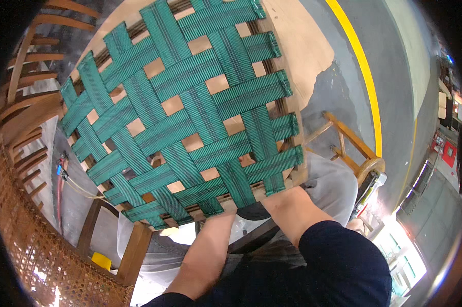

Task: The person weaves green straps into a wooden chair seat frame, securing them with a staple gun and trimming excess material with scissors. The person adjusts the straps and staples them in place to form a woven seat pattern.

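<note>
We have a large panel of woven green webbing (202,112) filling the upper middle of the frame, its straps crossing over and under one another with small, roughly square gaps between them. The straps run across a wooden frame (294,107), whose edge shows along the right side of the weave, and many strap ends are folded at that edge. The panel is tilted, its lower edge over the person's lap. Two bare forearms reach up to this edge: the left forearm (205,256) near the bottom centre, the right forearm (297,210) a little to its right. Both run in behind the webbing, which hides the hands, so we cannot tell whether the fingers are open, closed or gripping the frame. Lower down we see a dark sleeve (338,256) and grey trousers (330,184) on either side of the panel's lower part. Behind the panel, at the upper centre, lies a tan sheet (305,56) with a ragged edge, on a grey floor crossed by a yellow line (366,77). At the right of centre stands a wooden stool (353,143). Along the left we find a curved cane-work panel (31,230), with slatted wooden furniture (34,59) above it at the upper left.
</note>
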{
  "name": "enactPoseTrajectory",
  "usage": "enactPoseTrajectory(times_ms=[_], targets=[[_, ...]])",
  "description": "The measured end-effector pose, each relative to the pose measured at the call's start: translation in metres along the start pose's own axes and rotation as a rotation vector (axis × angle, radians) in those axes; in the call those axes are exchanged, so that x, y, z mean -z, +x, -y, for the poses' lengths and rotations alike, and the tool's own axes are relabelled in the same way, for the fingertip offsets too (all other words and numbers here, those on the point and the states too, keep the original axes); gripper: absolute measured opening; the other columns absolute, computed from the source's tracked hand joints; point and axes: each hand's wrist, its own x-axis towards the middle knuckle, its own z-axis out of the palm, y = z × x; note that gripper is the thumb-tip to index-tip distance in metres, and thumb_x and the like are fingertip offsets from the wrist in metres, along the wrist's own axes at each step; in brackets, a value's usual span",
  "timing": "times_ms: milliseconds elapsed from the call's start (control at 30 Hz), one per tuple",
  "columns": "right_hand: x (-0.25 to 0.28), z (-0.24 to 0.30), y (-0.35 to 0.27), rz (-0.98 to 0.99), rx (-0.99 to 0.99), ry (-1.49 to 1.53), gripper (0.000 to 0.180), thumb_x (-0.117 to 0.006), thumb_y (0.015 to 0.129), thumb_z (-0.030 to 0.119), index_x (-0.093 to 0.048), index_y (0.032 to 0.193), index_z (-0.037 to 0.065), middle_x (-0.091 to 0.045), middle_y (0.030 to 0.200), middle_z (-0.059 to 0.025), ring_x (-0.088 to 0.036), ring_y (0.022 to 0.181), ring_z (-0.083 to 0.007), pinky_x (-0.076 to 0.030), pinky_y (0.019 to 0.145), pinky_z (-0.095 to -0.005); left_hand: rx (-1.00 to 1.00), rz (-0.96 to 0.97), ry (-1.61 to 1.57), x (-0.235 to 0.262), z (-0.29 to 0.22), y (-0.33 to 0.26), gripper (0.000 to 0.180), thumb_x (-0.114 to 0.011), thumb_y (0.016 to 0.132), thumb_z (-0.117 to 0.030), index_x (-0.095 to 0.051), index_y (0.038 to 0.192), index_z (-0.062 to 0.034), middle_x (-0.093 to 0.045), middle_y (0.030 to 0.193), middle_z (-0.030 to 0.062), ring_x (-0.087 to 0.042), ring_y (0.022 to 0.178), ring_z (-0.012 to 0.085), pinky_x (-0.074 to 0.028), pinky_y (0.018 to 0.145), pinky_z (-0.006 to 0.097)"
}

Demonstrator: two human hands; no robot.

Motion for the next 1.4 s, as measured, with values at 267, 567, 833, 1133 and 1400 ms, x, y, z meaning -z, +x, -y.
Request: enactPoseTrajectory(times_ms=[267,567,833,1133,1400], targets=[[0.004,-0.018,-0.038,0.019,0.113,-0.151,0.061,-0.083,0.084,0.043,-0.072,0.129,0.002,-0.075,0.124,-0.0195,-0.072,0.114,-0.0368,-0.056,0.100,-0.0463,-0.023,0.065,0.125,-0.005,-0.002,0.017,0.043,-0.051,0.108,-0.047,-0.063,0.131,-0.0117,-0.068,0.126,0.0123,-0.066,0.112,0.0308,-0.055,0.092,0.047],[0.095,-0.038,-0.248,0.027,0.490,0.230,0.046,-0.082,0.091,0.028,-0.072,0.128,0.002,-0.078,0.117,-0.0138,-0.074,0.109,-0.0263,-0.057,0.097,-0.0399,0.016,0.147,0.336,-0.017,-0.002,0.033,0.042,-0.051,0.108,-0.046,-0.063,0.128,-0.0121,-0.069,0.122,0.0116,-0.066,0.108,0.0300,-0.055,0.089,0.046],[0.189,-0.263,-0.386,-0.805,-0.673,0.209,0.047,-0.086,0.081,0.034,-0.077,0.108,-0.003,-0.079,0.105,-0.0195,-0.077,0.102,-0.0280,-0.058,0.093,-0.0420,0.008,0.178,0.385,-0.023,0.010,0.032,0.040,-0.051,0.108,-0.046,-0.064,0.125,-0.0124,-0.069,0.118,0.0110,-0.066,0.104,0.0293,-0.055,0.086,0.045],[0.149,-0.326,-0.337,-1.036,-0.510,0.613,0.063,-0.083,0.069,0.019,-0.068,0.127,-0.002,-0.075,0.118,-0.0183,-0.072,0.108,-0.0300,-0.055,0.098,-0.0421,-0.025,0.211,0.356,-0.025,0.014,0.028,0.039,-0.051,0.108,-0.046,-0.065,0.122,-0.0127,-0.070,0.115,0.0103,-0.066,0.101,0.0285,-0.055,0.082,0.044],[0.175,-0.210,-0.449,-1.019,0.000,0.805,0.044,-0.077,0.087,0.003,-0.065,0.129,0.002,-0.072,0.113,-0.0063,-0.067,0.102,-0.0193,-0.053,0.094,-0.0366,-0.075,0.210,0.281,-0.024,0.007,0.025,0.038,-0.051,0.108,-0.046,-0.066,0.119,-0.0131,-0.070,0.111,0.0097,-0.066,0.097,0.0279,-0.055,0.079,0.043]])
